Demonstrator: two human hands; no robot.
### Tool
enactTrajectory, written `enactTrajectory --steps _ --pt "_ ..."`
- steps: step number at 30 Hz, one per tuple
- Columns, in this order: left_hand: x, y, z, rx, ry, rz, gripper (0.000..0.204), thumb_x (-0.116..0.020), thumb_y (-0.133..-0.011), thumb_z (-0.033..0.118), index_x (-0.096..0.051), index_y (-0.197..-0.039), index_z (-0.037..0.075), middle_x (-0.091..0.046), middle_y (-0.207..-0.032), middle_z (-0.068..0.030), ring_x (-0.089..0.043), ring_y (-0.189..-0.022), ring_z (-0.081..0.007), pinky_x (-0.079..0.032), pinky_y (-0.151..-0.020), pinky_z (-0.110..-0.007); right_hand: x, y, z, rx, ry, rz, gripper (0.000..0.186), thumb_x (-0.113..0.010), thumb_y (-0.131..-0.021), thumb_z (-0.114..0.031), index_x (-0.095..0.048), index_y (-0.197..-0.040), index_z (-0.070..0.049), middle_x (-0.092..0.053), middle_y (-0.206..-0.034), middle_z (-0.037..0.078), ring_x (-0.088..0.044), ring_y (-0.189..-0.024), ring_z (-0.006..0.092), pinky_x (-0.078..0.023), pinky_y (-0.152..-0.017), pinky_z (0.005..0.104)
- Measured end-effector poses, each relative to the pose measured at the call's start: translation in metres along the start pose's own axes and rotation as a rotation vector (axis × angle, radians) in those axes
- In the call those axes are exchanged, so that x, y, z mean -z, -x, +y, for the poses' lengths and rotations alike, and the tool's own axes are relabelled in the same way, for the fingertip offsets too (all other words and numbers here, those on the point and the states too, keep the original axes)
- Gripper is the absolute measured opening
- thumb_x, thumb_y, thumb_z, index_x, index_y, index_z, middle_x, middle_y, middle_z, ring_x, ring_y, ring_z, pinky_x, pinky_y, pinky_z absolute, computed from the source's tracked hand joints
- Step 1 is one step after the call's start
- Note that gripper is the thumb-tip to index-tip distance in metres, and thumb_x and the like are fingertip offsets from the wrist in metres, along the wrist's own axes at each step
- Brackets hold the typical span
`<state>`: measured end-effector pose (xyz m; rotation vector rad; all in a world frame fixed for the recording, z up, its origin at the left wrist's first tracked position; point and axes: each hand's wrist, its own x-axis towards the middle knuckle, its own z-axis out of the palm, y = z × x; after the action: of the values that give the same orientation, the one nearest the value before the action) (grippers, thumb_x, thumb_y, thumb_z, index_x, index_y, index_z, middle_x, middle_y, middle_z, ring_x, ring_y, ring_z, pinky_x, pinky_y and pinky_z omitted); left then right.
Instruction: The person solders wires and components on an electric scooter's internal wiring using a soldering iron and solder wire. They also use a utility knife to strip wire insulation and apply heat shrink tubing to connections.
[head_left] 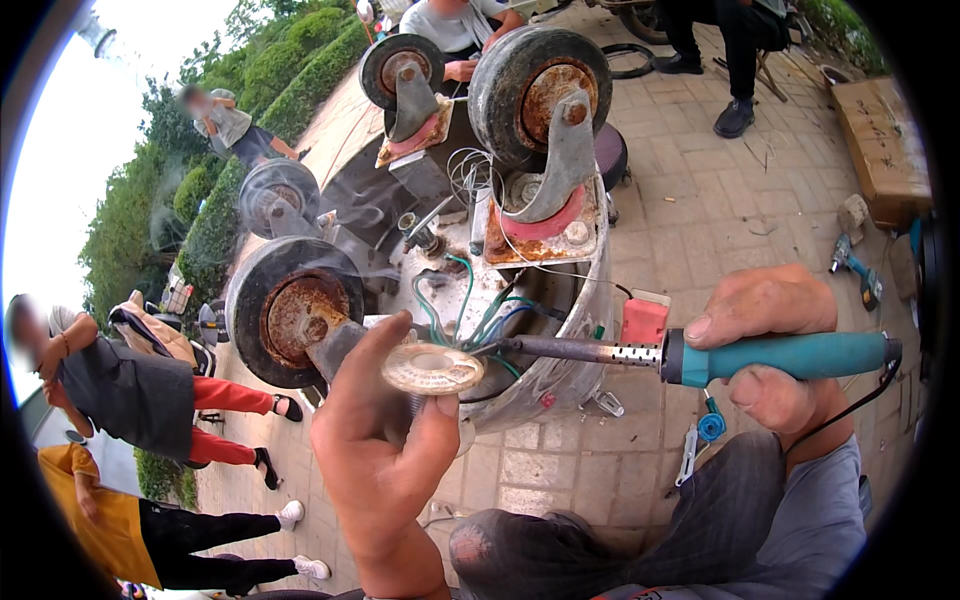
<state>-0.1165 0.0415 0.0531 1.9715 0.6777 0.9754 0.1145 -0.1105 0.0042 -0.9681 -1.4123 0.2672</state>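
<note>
My right hand (pixel 765 335) grips a soldering iron (pixel 790 358) by its teal handle, the dark shaft pointing left. Its tip meets the far right rim of a small, round, cream-coloured disc (pixel 432 368), or lies just behind it; I cannot tell which. My left hand (pixel 385 440) pinches that disc between thumb and fingers. Behind the tip, green and blue wires (pixel 465 300) come out of a large upturned round machine (pixel 590 340). Pale smoke (pixel 375 272) drifts over it to the left.
Black caster wheels with rusty hubs (pixel 300 310) stick up from the machine. A pink-red piece (pixel 645 318) sits at its right. On the paving lie a blue tool (pixel 712 420), a cordless drill (pixel 858 275) and a cardboard box (pixel 880 150). A person (pixel 455 30) sits opposite; others stand left.
</note>
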Motion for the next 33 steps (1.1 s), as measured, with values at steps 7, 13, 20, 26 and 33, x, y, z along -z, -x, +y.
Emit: enactTrajectory --steps 7,13,20,26,33 --pt "-0.0011 -0.0003 0.0003 0.019 -0.006 -0.017 0.052 -0.064 -0.077 -0.008 -0.049 -0.127 -0.012 -0.066 -0.097 -0.0113 -0.061 -0.088 -0.0108 -0.047 -0.075 -0.022 0.0007 0.0007 -0.0032 -0.036 0.003 -0.003 0.037 -0.065 -0.069 -0.018 -0.068 -0.099 0.004 -0.07 -0.077 0.014 -0.065 -0.063 0.018 -0.051 -0.058 0.0271" --pt "-0.0033 -0.0035 -0.0014 0.006 -0.019 -0.02 0.05 -0.064 -0.078 -0.007 -0.05 -0.126 -0.012 -0.066 -0.096 -0.0104 -0.061 -0.087 -0.0102 -0.047 -0.075 -0.021 0.0018 -0.0005 -0.0012 -0.011 0.035 -0.006 0.037 -0.064 -0.068 -0.017 -0.068 -0.099 0.003 -0.07 -0.076 0.014 -0.065 -0.062 0.0175 -0.051 -0.058 0.0269" --pt "-0.0041 -0.0063 0.0031 0.034 -0.013 -0.039 0.049 -0.063 -0.078 -0.007 -0.05 -0.125 -0.012 -0.066 -0.097 -0.0117 -0.061 -0.089 -0.0115 -0.047 -0.077 -0.023 0.0008 0.0 -0.0006 -0.027 0.013 0.013 0.038 -0.064 -0.069 -0.018 -0.069 -0.1 0.003 -0.069 -0.076 0.013 -0.064 -0.061 0.0166 -0.051 -0.058 0.0268" --pt "-0.0048 -0.0066 0.0035 0.046 0.0 -0.042 0.05 -0.063 -0.079 -0.008 -0.048 -0.126 -0.012 -0.066 -0.098 -0.0125 -0.061 -0.09 -0.0126 -0.047 -0.079 -0.023 0.0008 0.0002 0.0013 -0.029 0.003 0.02 0.038 -0.064 -0.069 -0.019 -0.069 -0.1 0.003 -0.069 -0.075 0.013 -0.062 -0.06 0.016 -0.05 -0.056 0.0267" --pt "-0.0054 -0.0063 0.0045 0.049 0.009 -0.043 0.05 -0.064 -0.078 -0.007 -0.048 -0.126 -0.012 -0.066 -0.098 -0.0127 -0.061 -0.091 -0.0129 -0.047 -0.08 -0.023 0.0018 -0.0005 0.0009 -0.043 -0.005 0.017 0.039 -0.065 -0.068 -0.019 -0.069 -0.1 0.003 -0.07 -0.077 0.013 -0.062 -0.06 0.0157 -0.05 -0.057 0.0266"
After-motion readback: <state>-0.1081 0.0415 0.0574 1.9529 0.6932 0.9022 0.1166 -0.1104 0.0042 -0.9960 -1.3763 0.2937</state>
